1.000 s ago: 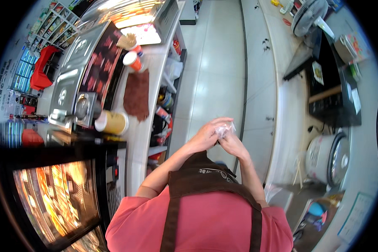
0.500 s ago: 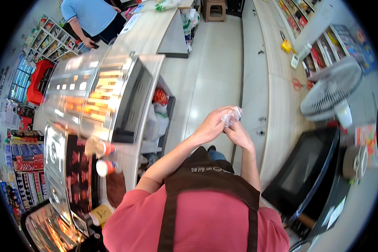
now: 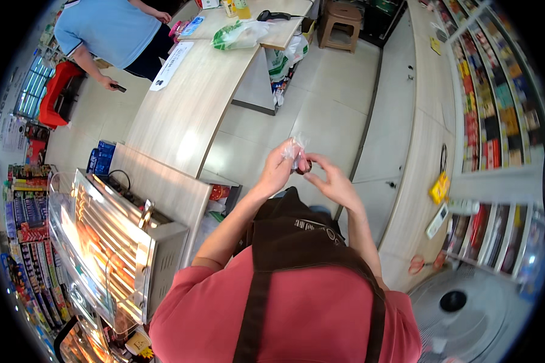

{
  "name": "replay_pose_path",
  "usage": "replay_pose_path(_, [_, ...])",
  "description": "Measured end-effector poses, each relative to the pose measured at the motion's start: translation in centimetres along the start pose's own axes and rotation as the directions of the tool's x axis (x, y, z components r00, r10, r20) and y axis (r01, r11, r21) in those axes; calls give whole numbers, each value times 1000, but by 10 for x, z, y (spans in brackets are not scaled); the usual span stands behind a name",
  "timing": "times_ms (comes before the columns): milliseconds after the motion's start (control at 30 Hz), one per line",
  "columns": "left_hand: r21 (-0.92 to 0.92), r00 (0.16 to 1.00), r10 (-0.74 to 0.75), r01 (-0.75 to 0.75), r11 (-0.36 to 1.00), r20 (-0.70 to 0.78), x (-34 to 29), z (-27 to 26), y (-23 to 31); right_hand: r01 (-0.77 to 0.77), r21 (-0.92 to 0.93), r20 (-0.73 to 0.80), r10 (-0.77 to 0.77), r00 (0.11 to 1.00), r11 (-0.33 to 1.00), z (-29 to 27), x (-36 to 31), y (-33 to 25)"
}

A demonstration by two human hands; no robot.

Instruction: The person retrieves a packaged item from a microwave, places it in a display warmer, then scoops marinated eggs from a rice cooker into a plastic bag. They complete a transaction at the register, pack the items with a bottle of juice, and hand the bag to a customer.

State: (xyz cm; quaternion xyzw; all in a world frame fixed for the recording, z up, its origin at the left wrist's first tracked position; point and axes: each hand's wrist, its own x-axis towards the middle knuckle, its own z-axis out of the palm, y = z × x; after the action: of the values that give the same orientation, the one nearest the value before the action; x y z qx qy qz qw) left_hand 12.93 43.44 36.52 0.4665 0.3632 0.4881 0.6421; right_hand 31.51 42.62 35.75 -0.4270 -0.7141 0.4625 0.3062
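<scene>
My left hand (image 3: pixel 277 168) is closed on a thin clear plastic bag (image 3: pixel 298 144), crumpled about its fingertips. Just right of the bag shows a small dark brown rounded item (image 3: pixel 307 166), too small to name. The thumb and forefinger of my right hand (image 3: pixel 335 183) curl in from either side and appear to pinch it. Both hands are held in front of my dark apron (image 3: pixel 303 236), above the aisle floor.
A glass-fronted roller grill (image 3: pixel 112 242) stands on the left counter. White-topped counters (image 3: pixel 188 97) run ahead, with a plastic bag (image 3: pixel 239 35) and a scanner (image 3: pixel 275 15). Right are scissors (image 3: pixel 416 264), a fan (image 3: pixel 466 314) and shelves (image 3: pixel 496 121). A person (image 3: pixel 112 36) stands beyond the counter.
My view has turned, bringing more of the counter and right shelves in. My hands, earlier pressed together round the bag, have moved slightly apart, and the dark brown item now shows between them.
</scene>
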Motion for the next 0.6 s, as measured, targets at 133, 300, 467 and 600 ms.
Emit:
replay_pose_path(133, [37,1000,7,-6,999,-26,136,-1,-5,-142,99,-36,146,989,985,-108,74,41])
replay_pose_path(300, [74,993,55,-47,996,-109,291,-8,-9,-253,102,-16,256,967,962,-241,190,127])
replay_pose_path(467, [-15,929,67,-78,997,-364,415,-9,-17,-197,104,127,184,975,975,-366,339,170])
replay_pose_path(600, [18,806,119,-134,991,-579,490,-9,-3,-148,-15,263,146,954,989,-430,470,200])
